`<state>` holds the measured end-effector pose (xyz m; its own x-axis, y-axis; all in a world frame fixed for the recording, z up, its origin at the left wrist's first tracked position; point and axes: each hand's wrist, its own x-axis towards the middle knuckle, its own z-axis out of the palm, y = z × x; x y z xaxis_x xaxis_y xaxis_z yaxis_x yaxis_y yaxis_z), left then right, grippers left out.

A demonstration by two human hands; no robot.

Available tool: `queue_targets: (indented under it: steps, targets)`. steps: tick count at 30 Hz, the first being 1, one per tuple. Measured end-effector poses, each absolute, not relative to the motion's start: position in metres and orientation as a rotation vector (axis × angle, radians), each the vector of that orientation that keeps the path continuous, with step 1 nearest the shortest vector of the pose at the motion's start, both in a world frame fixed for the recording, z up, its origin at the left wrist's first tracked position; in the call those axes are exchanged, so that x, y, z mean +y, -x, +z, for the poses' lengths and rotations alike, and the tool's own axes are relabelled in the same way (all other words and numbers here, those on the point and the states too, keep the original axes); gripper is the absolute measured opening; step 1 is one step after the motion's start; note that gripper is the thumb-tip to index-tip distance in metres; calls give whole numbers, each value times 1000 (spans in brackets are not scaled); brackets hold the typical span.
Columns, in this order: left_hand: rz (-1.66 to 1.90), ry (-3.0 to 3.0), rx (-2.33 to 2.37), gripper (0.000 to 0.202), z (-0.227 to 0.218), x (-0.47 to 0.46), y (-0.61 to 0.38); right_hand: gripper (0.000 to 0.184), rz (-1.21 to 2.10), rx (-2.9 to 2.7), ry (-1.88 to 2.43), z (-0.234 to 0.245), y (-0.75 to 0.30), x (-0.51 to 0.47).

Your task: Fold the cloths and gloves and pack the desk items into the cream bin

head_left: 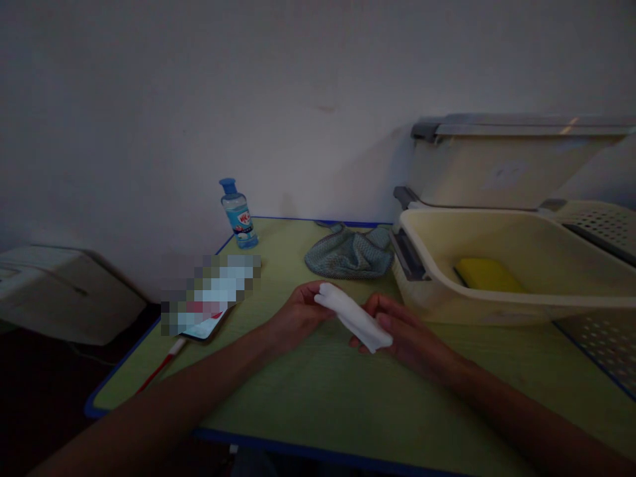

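Both my hands hold a folded white cloth or wipe [354,317] above the green table [308,391]. My left hand [298,311] pinches its upper left end with closed fingers. My right hand [402,331] grips the lower right end, thumb on top. The white piece slants between the two hands, near the table's middle.
A small blue-capped bottle [238,213] stands at the back left by the wall. A grey-blue knitted cloth [350,253] lies behind my hands. A cream plastic basin [511,291] with a yellow sponge [487,273] sits at right, a lidded box [517,165] behind it. A phone [209,324] with a cable lies at left.
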<state>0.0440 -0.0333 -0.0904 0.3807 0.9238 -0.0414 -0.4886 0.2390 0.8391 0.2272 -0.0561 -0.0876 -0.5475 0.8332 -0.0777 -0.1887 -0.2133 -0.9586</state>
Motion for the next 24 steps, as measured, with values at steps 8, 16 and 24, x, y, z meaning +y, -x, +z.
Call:
queue_targets:
  steps: [8,16,24]
  targets:
    - [861,-987,422,18,-91,-36,-44,37,1979,-1279,869,-89,-229,-54]
    - [795,-1031,352,19,-93,-37,-45,29,2134,-1415,718,-93,-233,-56]
    - [827,-963,533,27,-99,-35,-46,27,2159,-1384,646,-96,-233,-58]
